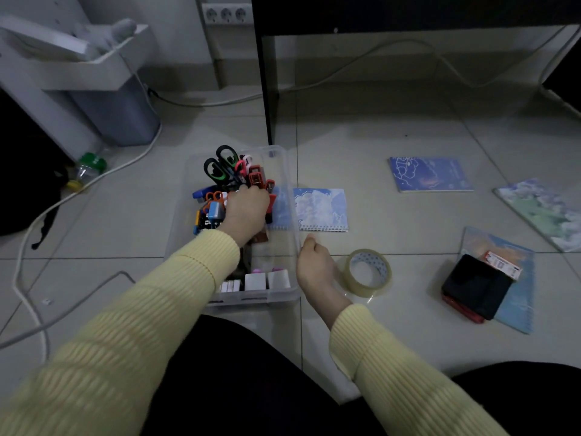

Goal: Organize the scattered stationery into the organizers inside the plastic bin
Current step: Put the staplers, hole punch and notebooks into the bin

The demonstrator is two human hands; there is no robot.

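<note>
Beside the right grip, tape roll

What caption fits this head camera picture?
Left hand reaches into the plastic bin; right hand beside its rim.

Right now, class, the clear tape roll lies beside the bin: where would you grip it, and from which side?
Probably pinch the left wall of the clear tape roll, thumb in the hole, fingers on the outer band. Come from above-left: the hole faces up and the right hand lies just beside it.
</note>
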